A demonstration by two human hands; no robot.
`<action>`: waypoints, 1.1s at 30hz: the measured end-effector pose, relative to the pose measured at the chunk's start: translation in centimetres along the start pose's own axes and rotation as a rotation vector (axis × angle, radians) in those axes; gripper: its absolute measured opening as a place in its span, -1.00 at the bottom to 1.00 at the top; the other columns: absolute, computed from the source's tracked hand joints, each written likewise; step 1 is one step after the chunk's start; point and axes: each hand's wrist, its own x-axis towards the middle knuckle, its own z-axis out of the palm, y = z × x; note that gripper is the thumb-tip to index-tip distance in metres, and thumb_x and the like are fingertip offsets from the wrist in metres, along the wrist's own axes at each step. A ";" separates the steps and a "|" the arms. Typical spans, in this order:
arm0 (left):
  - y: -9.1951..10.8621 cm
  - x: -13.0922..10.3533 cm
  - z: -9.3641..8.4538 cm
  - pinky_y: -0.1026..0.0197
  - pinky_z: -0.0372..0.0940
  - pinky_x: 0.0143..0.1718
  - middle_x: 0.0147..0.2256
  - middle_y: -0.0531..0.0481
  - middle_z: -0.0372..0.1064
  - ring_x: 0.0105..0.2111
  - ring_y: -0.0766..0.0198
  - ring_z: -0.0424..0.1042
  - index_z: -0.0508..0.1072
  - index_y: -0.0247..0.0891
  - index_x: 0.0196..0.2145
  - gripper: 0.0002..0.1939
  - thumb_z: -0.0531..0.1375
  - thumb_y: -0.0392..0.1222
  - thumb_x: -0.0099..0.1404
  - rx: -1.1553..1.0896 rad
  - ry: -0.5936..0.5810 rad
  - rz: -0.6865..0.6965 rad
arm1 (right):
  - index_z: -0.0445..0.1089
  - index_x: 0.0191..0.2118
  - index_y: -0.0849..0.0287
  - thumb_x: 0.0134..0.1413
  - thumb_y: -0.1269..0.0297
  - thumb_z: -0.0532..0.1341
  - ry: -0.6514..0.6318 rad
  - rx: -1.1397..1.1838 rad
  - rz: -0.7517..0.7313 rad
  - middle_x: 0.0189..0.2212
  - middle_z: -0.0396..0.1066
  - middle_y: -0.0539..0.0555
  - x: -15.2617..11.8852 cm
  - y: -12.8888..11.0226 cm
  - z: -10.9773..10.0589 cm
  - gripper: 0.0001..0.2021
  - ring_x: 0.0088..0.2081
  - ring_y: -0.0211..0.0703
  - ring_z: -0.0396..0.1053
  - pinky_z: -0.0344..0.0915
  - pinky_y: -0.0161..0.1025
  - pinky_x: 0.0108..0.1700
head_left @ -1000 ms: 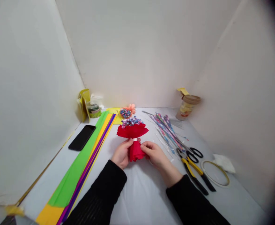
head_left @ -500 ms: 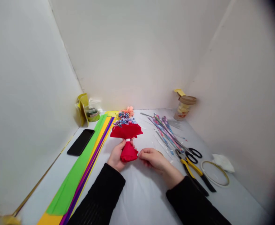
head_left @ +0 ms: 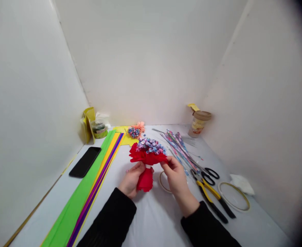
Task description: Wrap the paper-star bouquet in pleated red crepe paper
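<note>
A small bouquet (head_left: 146,180) stands upright in front of me, wrapped in red crepe paper with a white band at its waist. Blue, pink and purple blossoms (head_left: 152,145) show above the flared red collar. My left hand (head_left: 132,178) is closed around the wrapped stem just below the band. With thumb and fingers, my right hand (head_left: 175,171) pinches the right edge of the red collar. Behind the right hand, a ring-shaped roll of tape (head_left: 164,182) lies partly hidden on the table.
Green paper strips (head_left: 73,206) and a black phone (head_left: 85,162) lie on the left. On the right are pliers (head_left: 212,195), scissors (head_left: 208,175), a ring (head_left: 233,196) and patterned strips (head_left: 181,149). A lidded cup (head_left: 199,124) and a small jar (head_left: 99,129) stand at the back.
The bouquet has tipped toward me and shifted right, showing more blossoms. My right hand has moved up from the wrap's base to the collar's edge.
</note>
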 end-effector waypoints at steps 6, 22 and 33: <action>0.4 -0.1 -0.2 0.24 0.34 -0.45 -0.45 -0.14 0.45 -0.51 0.25 0.45 0.39 -0.37 -0.33 -0.81 0.23 -0.16 0.20 0.017 0.011 -0.044 | 0.37 -0.39 0.16 -0.03 0.10 0.26 0.171 -0.065 -0.022 -0.48 0.37 -0.01 0.6 -0.1 -1.2 -0.79 -0.41 -0.19 0.28 0.22 -0.26 -0.34; 0.1 -0.5 1.3 0.15 0.15 0.08 -0.24 -0.10 0.43 -0.14 0.12 0.36 0.59 -0.19 -0.32 -0.76 0.31 -0.40 0.01 0.633 0.100 0.567 | 0.47 -0.30 0.14 -0.28 0.18 0.44 -0.168 0.595 0.509 -0.33 0.52 0.06 -1.3 2.9 2.2 -0.67 -0.29 -0.09 0.45 0.39 -0.14 -0.21; 1.1 -1.6 1.4 0.28 0.26 -0.16 -0.38 -0.05 0.47 -0.28 0.22 0.39 0.58 -0.22 -0.52 -0.91 0.36 -0.38 -0.02 0.491 0.202 0.583 | 0.45 -0.31 0.08 -0.16 0.11 0.37 0.004 0.726 0.376 -0.33 0.49 0.00 0.2 2.1 0.7 -0.74 -0.23 -0.15 0.44 0.36 -0.16 -0.05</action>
